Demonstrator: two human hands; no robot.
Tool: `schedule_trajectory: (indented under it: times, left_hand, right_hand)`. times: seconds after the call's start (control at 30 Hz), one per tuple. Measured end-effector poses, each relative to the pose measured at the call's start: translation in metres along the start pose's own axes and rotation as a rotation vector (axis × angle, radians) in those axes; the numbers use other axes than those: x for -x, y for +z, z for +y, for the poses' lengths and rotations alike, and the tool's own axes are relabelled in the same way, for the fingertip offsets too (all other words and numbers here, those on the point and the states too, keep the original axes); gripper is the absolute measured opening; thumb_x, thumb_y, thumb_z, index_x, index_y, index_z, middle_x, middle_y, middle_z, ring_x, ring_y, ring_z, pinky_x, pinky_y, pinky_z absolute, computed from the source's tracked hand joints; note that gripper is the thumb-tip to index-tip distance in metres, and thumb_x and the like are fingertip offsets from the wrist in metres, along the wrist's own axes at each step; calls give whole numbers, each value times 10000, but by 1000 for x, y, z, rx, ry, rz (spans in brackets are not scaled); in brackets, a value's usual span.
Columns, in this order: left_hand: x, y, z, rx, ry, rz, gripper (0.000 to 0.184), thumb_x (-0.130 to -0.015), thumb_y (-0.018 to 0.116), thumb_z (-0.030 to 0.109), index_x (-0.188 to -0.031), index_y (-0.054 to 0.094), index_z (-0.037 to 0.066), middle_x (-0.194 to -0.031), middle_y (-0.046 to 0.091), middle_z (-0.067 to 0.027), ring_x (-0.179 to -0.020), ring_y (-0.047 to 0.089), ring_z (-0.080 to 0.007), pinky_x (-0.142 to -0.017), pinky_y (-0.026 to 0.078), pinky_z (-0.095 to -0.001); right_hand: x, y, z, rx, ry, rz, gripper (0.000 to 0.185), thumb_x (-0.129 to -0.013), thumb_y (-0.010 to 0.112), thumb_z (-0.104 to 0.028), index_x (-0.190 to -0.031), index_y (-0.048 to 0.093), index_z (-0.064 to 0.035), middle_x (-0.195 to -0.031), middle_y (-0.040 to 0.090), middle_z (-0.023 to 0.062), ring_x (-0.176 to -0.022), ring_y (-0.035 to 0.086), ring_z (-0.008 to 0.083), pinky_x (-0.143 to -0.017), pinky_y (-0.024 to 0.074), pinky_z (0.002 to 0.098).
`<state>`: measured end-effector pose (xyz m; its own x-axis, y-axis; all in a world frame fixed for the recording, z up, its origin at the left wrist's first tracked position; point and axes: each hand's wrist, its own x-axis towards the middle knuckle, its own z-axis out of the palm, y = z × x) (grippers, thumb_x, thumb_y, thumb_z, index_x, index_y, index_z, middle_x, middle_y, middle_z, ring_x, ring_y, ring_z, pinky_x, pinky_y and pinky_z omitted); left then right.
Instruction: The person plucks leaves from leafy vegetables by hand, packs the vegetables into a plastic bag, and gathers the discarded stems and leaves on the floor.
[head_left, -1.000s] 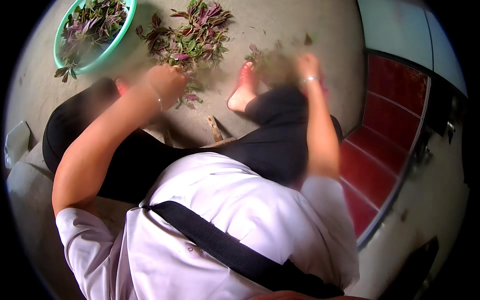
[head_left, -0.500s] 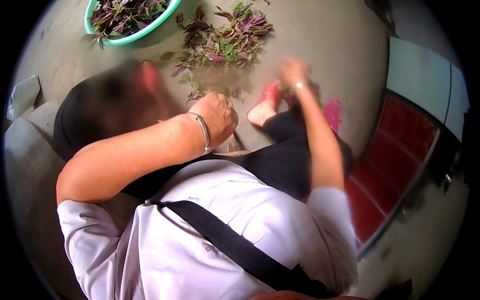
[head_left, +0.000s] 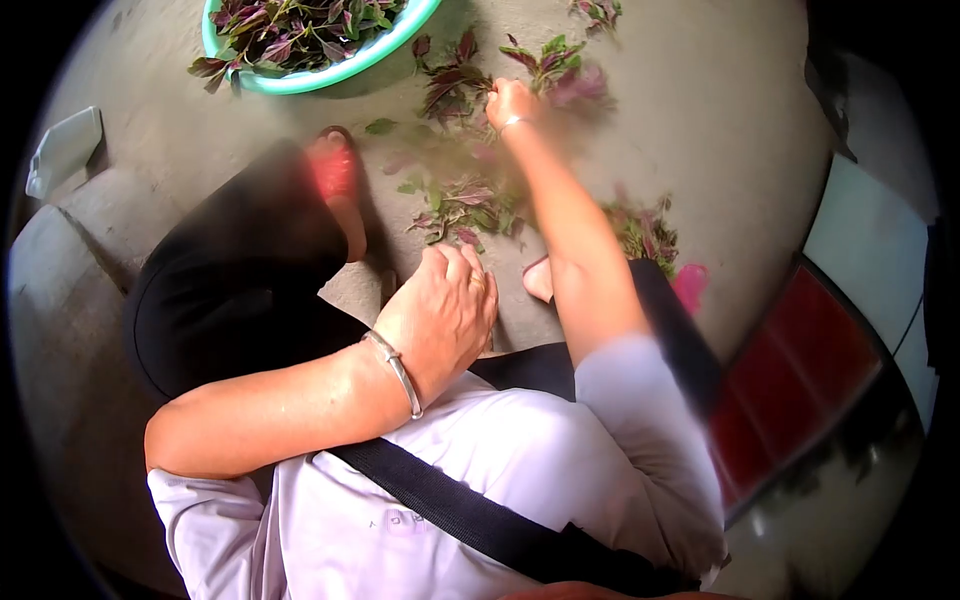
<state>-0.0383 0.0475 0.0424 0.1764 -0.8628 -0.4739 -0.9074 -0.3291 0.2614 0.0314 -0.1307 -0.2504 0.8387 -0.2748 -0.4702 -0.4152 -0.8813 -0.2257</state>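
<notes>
Sits low with knees spread, in black trousers [head_left: 240, 270] and a pale shirt [head_left: 520, 450] crossed by a black strap [head_left: 465, 515]. Reaches out over the floor [head_left: 710, 120] with the right hand [head_left: 512, 103], touching the far part of a loose heap of red and green leaves [head_left: 465, 207], ahead between the legs. Curls the fingers of that hand among the stems; cannot tell whether clamped on any. Holds the left hand [head_left: 445, 310] much nearer the body, back upward, near the close edge of the heap, with fingertips bent under and hidden; cannot tell whether closed or loose. Wears a silver bracelet [head_left: 395, 370] on the left wrist. Has a smaller pile [head_left: 645, 232] of leaves by the right knee, near a pink thing [head_left: 690, 287] too blurred to name. Has a green basin [head_left: 300, 84] heaped with more leaves ahead on the left, and a small sprig [head_left: 600, 13] beyond the right hand. Wears a red sandal [head_left: 335, 168] on the left foot.
</notes>
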Motion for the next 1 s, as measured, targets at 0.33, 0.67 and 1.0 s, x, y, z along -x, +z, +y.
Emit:
schedule_trajectory:
  times: [0.33, 0.67, 1.0]
  left_hand:
    - [1, -7, -1, 10, 3, 5, 417, -796, 406, 176, -1157, 468, -23, -1118, 510, -220, -931, 502, -260, -755, 372, -310]
    - [-6, -7, 20, 79, 143, 38, 284, -760, 482, 183, -981, 546, 16, -926, 579, -102, -873, 530, -202, -714, 386, -288]
    - [-39, 1, -18, 1147, -288, 515, 235, -830, 534, 191, -996, 568, 29, -753, 611, -118, -660, 587, -175, -604, 467, -296]
  right_hand:
    - [-3, -16, 6, -8, -125, 8, 148, -763, 522, -180, -869, 576, -92, -985, 559, 139, -858, 576, 330, -736, 464, 425]
    - [45, -71, 26, -543, 91, -19, 55, -727, 588, -118, -758, 584, -72, -723, 617, 95, -666, 600, 232, -576, 467, 328]
    - [159, -173, 5, -984, -281, 232, 88, -830, 521, -53, -907, 547, -17, -731, 559, -4, -589, 536, 53, -520, 451, 183]
